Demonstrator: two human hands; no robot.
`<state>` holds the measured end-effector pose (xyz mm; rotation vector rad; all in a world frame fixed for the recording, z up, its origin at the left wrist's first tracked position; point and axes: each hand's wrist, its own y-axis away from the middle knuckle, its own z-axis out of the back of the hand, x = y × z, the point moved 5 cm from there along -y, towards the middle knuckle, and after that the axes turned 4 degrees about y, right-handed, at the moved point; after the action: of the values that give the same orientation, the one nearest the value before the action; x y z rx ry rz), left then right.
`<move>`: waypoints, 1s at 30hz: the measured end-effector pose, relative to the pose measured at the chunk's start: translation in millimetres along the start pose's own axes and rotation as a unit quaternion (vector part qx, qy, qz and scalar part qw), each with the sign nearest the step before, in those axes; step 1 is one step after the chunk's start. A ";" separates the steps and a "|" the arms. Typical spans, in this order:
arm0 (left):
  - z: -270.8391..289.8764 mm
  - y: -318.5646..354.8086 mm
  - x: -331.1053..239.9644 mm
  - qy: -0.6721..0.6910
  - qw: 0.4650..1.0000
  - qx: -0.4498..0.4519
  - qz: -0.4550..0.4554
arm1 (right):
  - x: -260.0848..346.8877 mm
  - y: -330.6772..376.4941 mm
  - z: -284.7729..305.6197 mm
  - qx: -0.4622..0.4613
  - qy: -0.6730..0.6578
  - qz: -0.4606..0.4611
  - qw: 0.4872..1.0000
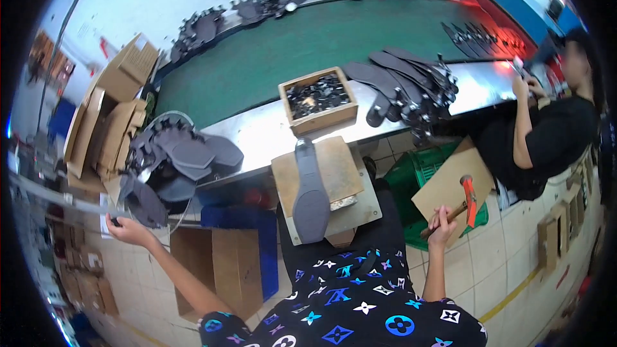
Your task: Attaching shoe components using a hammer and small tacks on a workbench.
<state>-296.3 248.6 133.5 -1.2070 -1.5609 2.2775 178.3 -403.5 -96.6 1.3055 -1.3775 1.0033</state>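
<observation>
My right hand (441, 226) is closed round the wooden handle of a hammer (470, 199) with an orange-red head, raised to the right of my lap. Out to the left, my left hand (132, 231) pinches a small black piece (115, 221), too small to tell its kind. It is near a heap of dark grey shoe soles (183, 148) in a round container. Before me, one dark grey shoe sole (311, 199) lies lengthwise on a tan board (340, 170) over a metal plate (367, 204), touched by neither hand.
A wooden box (321, 125) of small black parts stands on the metal bench edge (250, 138). More heeled soles (402, 83) are piled beside it and along the green belt (276, 54). Cardboard boxes (241, 263), a green crate (411, 170) and a seated co-worker (546, 128) surround me.
</observation>
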 end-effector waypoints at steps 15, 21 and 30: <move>-268.7 316.9 -397.3 0.104 0.667 0.670 -0.310 | 94.6 24.5 -80.9 0.219 0.050 0.043 0.973; -268.5 301.3 -386.0 0.193 0.686 0.634 -0.301 | 103.1 22.2 -92.0 0.249 0.022 0.033 0.968; -99.5 226.2 -392.0 0.441 0.580 0.660 0.185 | 160.7 7.7 -173.4 0.328 0.081 0.135 0.931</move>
<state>105.4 17.8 141.4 -1.5695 0.7617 1.5621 192.1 -268.0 96.7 1.4765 -1.1480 1.8297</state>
